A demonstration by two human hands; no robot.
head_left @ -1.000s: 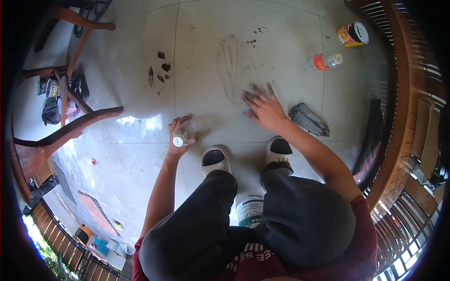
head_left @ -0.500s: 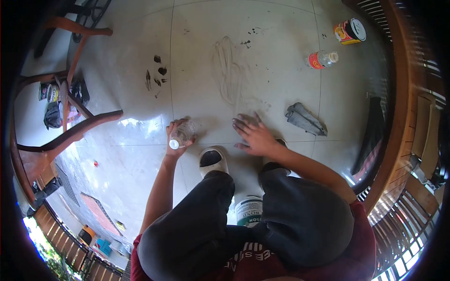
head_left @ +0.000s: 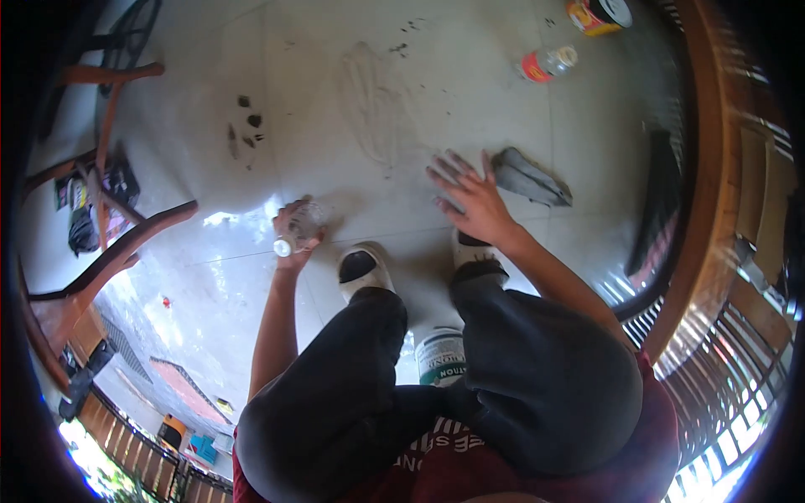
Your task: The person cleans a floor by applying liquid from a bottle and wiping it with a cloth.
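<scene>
My left hand (head_left: 293, 239) is wrapped round a clear plastic bottle (head_left: 307, 220) with a white cap, which tilts toward me over the tiled floor. The fingers of my right hand (head_left: 476, 201) are spread and hold nothing; they are beside a crumpled grey cloth (head_left: 532, 178). Whether that hand touches the floor or the cloth's edge, I cannot tell. A faint grey smear (head_left: 369, 105) marks the floor ahead, and dark spots (head_left: 254, 121) lie to its left.
A bottle with a red label (head_left: 545, 64) and a yellow-and-black can (head_left: 597, 17) are at the upper right. A white-and-green bucket (head_left: 441, 356) sits between my legs. Wooden chair legs (head_left: 126, 243) stand at left, slatted wooden furniture (head_left: 708, 168) at right.
My right hand has moved right, closer to the grey cloth, with its fingers spread wider. The camera view has shifted. My left hand still holds the clear bottle.
</scene>
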